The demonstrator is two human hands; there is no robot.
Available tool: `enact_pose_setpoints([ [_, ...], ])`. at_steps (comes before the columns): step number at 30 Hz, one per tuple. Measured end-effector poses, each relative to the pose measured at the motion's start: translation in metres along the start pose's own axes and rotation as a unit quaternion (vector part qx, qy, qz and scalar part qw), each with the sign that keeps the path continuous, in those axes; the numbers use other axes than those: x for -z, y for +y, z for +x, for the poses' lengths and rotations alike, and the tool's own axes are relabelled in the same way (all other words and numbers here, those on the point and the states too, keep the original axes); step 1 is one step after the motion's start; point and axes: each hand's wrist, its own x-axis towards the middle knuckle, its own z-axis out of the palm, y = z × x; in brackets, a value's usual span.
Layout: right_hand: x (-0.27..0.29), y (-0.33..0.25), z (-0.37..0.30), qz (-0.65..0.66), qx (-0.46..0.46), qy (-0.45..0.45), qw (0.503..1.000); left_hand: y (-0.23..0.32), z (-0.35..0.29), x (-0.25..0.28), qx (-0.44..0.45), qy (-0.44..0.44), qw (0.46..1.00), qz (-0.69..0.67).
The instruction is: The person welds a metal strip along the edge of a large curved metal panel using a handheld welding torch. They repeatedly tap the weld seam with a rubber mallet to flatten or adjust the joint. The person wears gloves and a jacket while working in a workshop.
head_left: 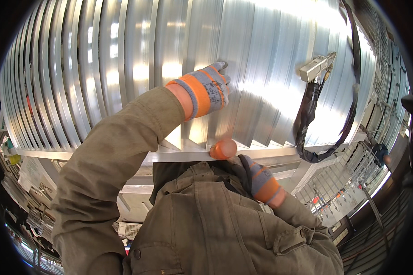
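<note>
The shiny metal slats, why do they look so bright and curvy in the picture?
In the head view, white glare washes over parts of the metal slats, strongest toward the upper right; also in the head view, the fisheye lens bends their edges, most toward the left rim, and the corners are black.

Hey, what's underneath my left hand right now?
Your gloved left hand is over long, silvery metal profiles, which show on several sides of it. The stretch directly beneath is covered, so I can't see whether anything else lies there.
</note>
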Motion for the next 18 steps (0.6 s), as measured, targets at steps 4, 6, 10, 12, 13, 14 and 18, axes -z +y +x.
enact_pose_setpoints([
  [4,-0.004,0.003,-0.001,-0.027,-0.080,-0.053,0.995,0.004,0.000,0.000,0.023,0.084,0.996,-0.032],
  [6,0.003,0.006,-0.001,0.002,-0.021,-0.004,1.000,0.002,0.001,0.001,0.050,0.070,0.996,-0.023],
  [10,0.006,0.006,-0.008,0.005,0.003,0.020,1.000,0.001,0.008,0.009,0.011,-0.046,0.999,0.019],
  [12,0.001,0.006,-0.008,-0.038,-0.016,-0.023,0.999,0.000,0.009,0.012,-0.010,-0.059,0.998,0.018],
  [13,-0.005,0.006,-0.005,-0.021,-0.055,-0.061,0.996,-0.001,0.010,0.013,-0.018,-0.057,0.998,0.000],
  [14,-0.005,0.007,-0.005,-0.012,-0.030,-0.032,0.999,-0.002,0.010,0.013,-0.017,-0.052,0.998,-0.008],
  [18,-0.002,0.010,-0.007,-0.008,-0.048,-0.025,0.999,-0.002,0.008,0.010,0.002,-0.015,1.000,0.019],
])
